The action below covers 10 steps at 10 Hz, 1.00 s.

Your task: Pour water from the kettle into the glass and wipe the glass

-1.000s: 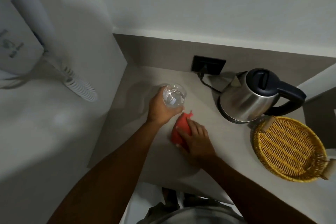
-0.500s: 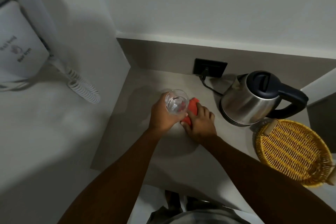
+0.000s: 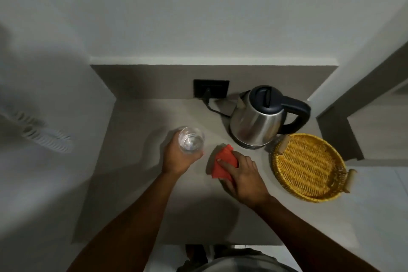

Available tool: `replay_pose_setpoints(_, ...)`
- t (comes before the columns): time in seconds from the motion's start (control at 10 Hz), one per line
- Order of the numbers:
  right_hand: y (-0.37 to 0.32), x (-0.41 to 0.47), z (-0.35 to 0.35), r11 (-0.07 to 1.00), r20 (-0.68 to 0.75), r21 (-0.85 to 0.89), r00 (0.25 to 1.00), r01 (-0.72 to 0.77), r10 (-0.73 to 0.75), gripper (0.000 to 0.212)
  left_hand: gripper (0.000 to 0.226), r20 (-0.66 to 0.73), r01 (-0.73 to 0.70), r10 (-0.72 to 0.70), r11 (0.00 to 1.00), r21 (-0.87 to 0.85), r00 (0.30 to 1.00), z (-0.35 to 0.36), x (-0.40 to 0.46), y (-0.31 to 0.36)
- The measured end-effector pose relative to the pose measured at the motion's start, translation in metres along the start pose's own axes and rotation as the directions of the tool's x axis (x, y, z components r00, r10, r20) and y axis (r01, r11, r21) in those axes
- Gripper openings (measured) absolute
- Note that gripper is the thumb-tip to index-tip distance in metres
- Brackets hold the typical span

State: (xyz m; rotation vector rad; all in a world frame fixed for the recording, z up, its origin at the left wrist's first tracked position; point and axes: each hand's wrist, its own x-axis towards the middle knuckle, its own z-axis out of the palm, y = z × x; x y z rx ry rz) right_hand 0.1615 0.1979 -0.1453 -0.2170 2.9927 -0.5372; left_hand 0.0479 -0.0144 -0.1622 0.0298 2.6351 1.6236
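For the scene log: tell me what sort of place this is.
Probably a hotel-room tea nook: an electric kettle plugged into a wall socket, a wicker tray, and a small counter.

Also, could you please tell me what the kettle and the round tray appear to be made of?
Kettle: likely brushed stainless steel, from its silvery reflective body; its lid and handle look like matte black plastic. Round tray: seemingly woven wicker or rattan, yellow, with a visible weave.
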Motion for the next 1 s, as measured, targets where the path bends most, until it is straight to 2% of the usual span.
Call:
replay_pose_setpoints(0.1, 0.015, -0.027, -0.019, 0.988, -0.220, 0.101, 0.966, -0.118, 0.138, 0.057, 0.079, 0.022, 0.001, -0.001, 1.000, -0.017, 1.000, 0.008, 0.005, -0.003)
replay_pose_setpoints(0.2, 0.042, -0.057, -0.026, 0.928, -0.383, 0.218, 0.848, -0.302, 0.366, 0.057, 0.076, 0.016, -0.008, 0.008, 1.000, -0.011, 1.000, 0.005, 0.007, -0.005)
replay_pose_setpoints(0.3, 0.072, -0.070, -0.026, 0.814, -0.381, 0.286, 0.719, -0.506, 0.581, 0.059, 0.076, 0.009, -0.015, 0.015, 1.000, 0.015, 1.000, 0.002, 0.004, -0.004)
replay_pose_setpoints(0.4, 0.097, -0.061, -0.026, 0.714, -0.301, 0.264, 0.648, -0.648, 0.700, 0.062, 0.078, 0.005, 0.011, -0.011, 1.000, 0.028, 1.000, 0.002, 0.003, -0.002)
replay_pose_setpoints(0.5, 0.114, -0.050, -0.019, 0.664, -0.201, 0.196, 0.633, -0.722, 0.748, 0.065, 0.077, 0.024, 0.004, -0.005, 0.999, 0.042, 1.000, 0.003, 0.005, -0.006)
replay_pose_setpoints(0.7, 0.126, -0.045, -0.018, 0.657, -0.079, 0.129, 0.653, -0.742, 0.753, 0.074, 0.084, 0.027, 0.030, -0.031, 0.998, 0.048, 0.999, 0.002, 0.003, -0.013)
replay_pose_setpoints(0.8, 0.107, -0.050, -0.024, 0.680, -0.153, 0.130, 0.663, -0.722, 0.733, 0.079, 0.087, 0.057, 0.030, -0.034, 0.998, 0.063, 0.998, 0.002, -0.008, -0.017)
replay_pose_setpoints(0.9, 0.067, -0.056, -0.019, 0.796, -0.296, 0.096, 0.746, -0.597, 0.596, 0.069, 0.089, 0.039, 0.025, -0.030, 0.993, 0.114, 0.999, 0.002, -0.015, -0.019)
replay_pose_setpoints(1.0, 0.012, -0.063, 0.001, 0.930, -0.280, 0.101, 0.887, -0.352, 0.366, 0.060, 0.096, -0.040, 0.046, -0.039, 0.980, 0.195, 0.998, 0.008, -0.051, -0.010)
